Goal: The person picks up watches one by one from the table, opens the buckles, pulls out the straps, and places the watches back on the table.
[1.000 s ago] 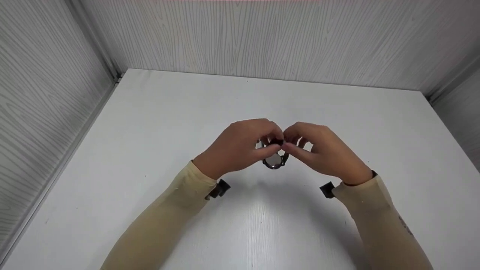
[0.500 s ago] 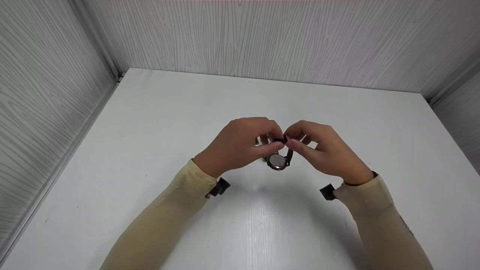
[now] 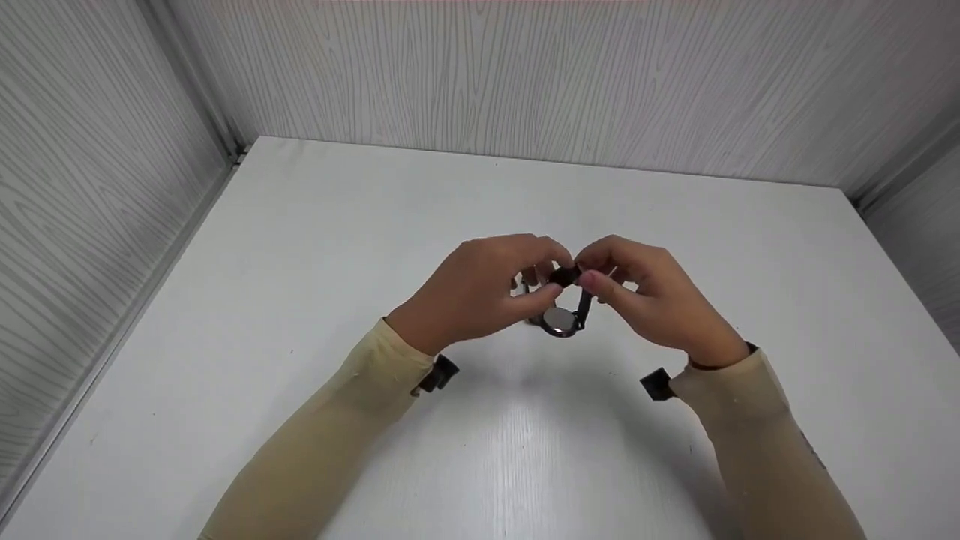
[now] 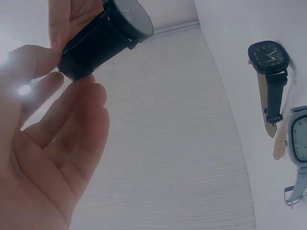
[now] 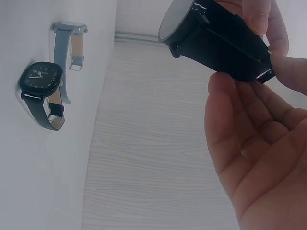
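Note:
A black wristwatch [image 3: 560, 321] with a round face hangs between the hands, its strap bent round into a loop. My left hand [image 3: 487, 289] pinches the strap end between thumb and fingers. On the other side, my right hand [image 3: 643, 296] pinches the strap beside a small metal buckle [image 5: 265, 75]. The fingertips of both hands nearly meet at the dark strap. In the left wrist view the watch [image 4: 96, 43] shows the outside of its strap, with the face edge-on at the upper right; fingers cover part of the strap.
Two more watches lie on the white table [image 3: 375, 210], mostly hidden by the hands in the head view: a black square-faced one [image 4: 268, 57] and a light blue one [image 4: 300, 136]. A wood-grain panel [image 3: 480, 75] stands behind the table.
The watch face has shifted slightly right. My right hand has moved a little right and up, and more dark strap shows between the fingertips. My left hand is nearly still.

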Demonstrator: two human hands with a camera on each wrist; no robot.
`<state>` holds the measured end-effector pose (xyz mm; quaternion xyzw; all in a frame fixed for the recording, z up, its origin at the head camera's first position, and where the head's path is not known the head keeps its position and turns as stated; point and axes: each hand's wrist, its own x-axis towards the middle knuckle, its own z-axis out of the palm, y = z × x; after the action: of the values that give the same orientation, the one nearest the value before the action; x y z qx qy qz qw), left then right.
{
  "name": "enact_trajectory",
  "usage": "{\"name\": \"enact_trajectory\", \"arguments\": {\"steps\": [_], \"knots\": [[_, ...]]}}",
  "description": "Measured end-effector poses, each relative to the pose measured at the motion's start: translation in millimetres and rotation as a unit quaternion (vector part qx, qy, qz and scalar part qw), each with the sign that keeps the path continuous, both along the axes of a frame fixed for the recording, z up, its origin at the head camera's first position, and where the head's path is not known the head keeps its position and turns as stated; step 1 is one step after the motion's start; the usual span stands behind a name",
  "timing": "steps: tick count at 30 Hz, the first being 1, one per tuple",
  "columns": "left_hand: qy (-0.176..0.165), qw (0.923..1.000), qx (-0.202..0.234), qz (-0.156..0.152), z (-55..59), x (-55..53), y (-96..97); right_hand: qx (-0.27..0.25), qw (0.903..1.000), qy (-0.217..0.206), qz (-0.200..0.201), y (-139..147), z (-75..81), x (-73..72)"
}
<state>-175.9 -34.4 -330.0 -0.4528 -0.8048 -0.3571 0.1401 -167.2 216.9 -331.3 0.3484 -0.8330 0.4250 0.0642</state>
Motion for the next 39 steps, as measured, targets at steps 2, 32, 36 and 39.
{"name": "enact_trajectory", "arguments": {"steps": [2,32,36,39], "knots": [[0.005,1.0000,0.006,-0.002,-0.8,0.0,-0.1,-0.003,1.0000,-0.001,0.007,-0.1,0.3,-0.3],[0.030,0.9995,-0.009,0.009,-1.5,-0.2,1.8,0.019,0.9974,0.058,0.039,-1.8,0.7,0.5],[0.003,1.0000,0.003,-0.002,0.1,-0.5,0.7,-0.001,0.9982,0.052,0.029,-0.5,0.5,0.1],[-0.021,0.9997,0.008,-0.006,1.0,-0.6,0.0,-0.011,0.9986,0.046,0.021,0.9,0.5,-0.2]]}}
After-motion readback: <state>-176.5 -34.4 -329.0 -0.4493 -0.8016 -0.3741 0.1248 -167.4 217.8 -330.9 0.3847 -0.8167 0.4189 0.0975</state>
